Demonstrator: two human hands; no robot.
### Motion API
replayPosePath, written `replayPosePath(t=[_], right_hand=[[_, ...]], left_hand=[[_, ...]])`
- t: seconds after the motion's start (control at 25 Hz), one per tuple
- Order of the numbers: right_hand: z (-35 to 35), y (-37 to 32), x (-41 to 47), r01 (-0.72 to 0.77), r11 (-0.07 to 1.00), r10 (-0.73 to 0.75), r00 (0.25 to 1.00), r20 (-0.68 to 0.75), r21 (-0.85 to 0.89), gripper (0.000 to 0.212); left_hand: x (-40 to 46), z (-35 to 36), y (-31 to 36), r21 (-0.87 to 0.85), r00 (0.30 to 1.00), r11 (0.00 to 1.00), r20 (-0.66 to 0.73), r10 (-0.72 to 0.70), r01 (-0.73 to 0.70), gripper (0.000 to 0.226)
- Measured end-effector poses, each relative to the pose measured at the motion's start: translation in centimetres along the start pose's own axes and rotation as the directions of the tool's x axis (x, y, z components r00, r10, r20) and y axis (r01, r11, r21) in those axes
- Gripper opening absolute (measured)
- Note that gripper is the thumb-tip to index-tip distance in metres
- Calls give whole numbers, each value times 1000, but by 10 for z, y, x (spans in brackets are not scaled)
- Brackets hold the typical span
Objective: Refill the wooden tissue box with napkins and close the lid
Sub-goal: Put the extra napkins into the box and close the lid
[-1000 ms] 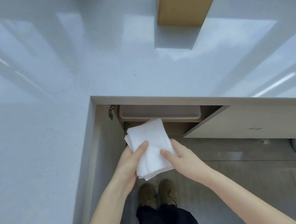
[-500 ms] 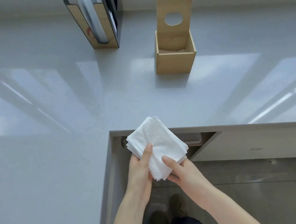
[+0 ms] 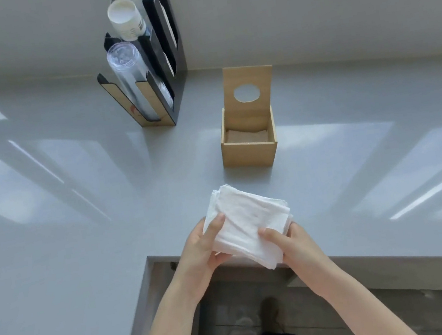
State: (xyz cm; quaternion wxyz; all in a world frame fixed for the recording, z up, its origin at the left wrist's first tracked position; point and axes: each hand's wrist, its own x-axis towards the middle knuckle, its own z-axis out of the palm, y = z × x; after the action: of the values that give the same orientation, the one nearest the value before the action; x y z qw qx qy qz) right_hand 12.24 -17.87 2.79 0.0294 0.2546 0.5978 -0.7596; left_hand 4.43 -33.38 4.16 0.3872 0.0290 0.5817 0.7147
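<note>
Napkins [image 3: 246, 222], gripped by left hand [image 3: 201, 249] and right hand [image 3: 293, 244], await insertion; wooden tissue box [image 3: 249, 150] stands near-empty, lid [image 3: 249, 92] open.

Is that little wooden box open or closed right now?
Open. The wooden tissue box has its lid standing upright at the back, round hole facing forward, and its inside is visible.

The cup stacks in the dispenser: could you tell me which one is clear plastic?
The front stack, nearest the person, is clear plastic; the one behind it is white paper.
</note>
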Motion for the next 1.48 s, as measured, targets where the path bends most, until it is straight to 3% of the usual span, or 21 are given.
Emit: replayPosePath(t=[0.2,0.52,0.76,1.04,1.36,1.48], right_hand=[[-38,-39,30,56,983,-51,998,30,-178,19],[-65,-85,59,88,960,-68,994,85,-265,17],[-56,-113,88,76,951,-83,996,-11,-299,20],[-44,-142,118,129,949,-163,982,-97,-288,16],[-55,-148,152,62,827,-226,946,-231,-558,6],[-55,-150,167,47,812,-231,941,-247,-582,13]], left_hand=[[41,27,25,142,988,990,-153,23,-2,42],[79,45,49,133,959,990,-272,73,-38,25],[104,34,81,188,964,982,-252,80,-33,25],[142,15,122,332,949,933,-222,223,-141,17],[180,14,124,511,931,848,-225,287,-138,15],[196,13,125,571,918,812,-245,311,-122,21]])
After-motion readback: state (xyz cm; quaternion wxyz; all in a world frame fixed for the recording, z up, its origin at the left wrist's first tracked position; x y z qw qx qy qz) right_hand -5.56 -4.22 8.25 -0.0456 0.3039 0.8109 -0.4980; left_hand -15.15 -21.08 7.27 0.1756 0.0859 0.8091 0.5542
